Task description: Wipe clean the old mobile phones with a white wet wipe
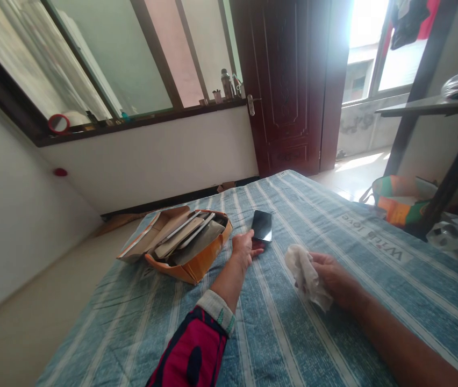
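My left hand point(245, 248) reaches forward and grips the near end of a dark smartphone point(263, 224), thumb on top and fingers beneath it. The phone lies low over the striped blue bed cover point(269, 322), and I cannot tell whether its far end touches the cloth. In my right hand point(329, 277) a crumpled white tissue point(307, 275) is pinched and hangs down a little above the bed. Just left of my left hand stands an open orange-brown box point(197, 266), filled with several flat items point(184, 234) standing on edge.
A dark red door point(281, 80) rises behind the bed. Along the window sill point(152, 122) are a bottle point(226, 85), a red-rimmed mirror point(58, 123) and small items. To the right, a colourful bag point(402, 199) sits on the floor beside a table point(422, 107).
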`<state>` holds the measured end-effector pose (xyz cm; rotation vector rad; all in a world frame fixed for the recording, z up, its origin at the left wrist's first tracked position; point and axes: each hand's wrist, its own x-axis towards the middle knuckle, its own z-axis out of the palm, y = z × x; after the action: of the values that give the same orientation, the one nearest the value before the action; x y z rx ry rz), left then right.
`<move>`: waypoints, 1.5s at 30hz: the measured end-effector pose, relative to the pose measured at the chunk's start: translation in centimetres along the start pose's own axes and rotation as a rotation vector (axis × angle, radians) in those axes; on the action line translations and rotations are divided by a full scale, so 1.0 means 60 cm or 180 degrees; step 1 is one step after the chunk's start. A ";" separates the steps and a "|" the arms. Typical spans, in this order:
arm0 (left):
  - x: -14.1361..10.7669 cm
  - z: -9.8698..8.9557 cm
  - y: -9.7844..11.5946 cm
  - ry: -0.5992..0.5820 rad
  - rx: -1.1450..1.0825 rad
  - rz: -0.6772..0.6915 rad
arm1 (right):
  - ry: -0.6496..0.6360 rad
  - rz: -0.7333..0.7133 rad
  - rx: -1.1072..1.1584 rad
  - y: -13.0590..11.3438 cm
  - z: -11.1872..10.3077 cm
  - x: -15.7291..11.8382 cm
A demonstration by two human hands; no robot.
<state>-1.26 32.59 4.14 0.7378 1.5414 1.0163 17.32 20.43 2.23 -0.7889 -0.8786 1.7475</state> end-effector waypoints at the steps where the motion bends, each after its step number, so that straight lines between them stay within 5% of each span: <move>1: 0.004 0.000 0.003 -0.0002 0.0213 -0.0023 | -0.0012 -0.0002 0.0012 0.000 0.000 0.000; 10: 0.030 -0.016 0.017 0.0021 0.1994 -0.0039 | 0.0012 0.0067 0.0005 -0.006 0.004 0.002; 16: 0.009 -0.030 0.022 0.0070 0.2546 0.0479 | 0.0055 0.0013 0.0213 -0.002 -0.005 0.005; 22: -0.081 -0.033 -0.004 -0.0526 0.2170 0.1104 | 0.0037 -0.0125 0.0301 0.005 -0.012 0.010; 29: -0.179 -0.025 -0.050 -0.1548 0.0913 0.1263 | -0.0286 0.0119 0.0000 0.008 0.008 -0.008; 40: -0.192 -0.086 -0.095 -0.0850 0.0560 0.1128 | 0.0168 0.0488 -0.0661 0.022 0.073 -0.022; 45: -0.186 -0.112 -0.119 -0.0431 0.0799 0.1306 | -0.0116 0.0454 -0.1028 0.048 0.124 -0.013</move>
<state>-4.98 18.25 2.94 1.3124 1.4445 1.0509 10.06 17.49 3.82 -1.0544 -1.1725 1.7703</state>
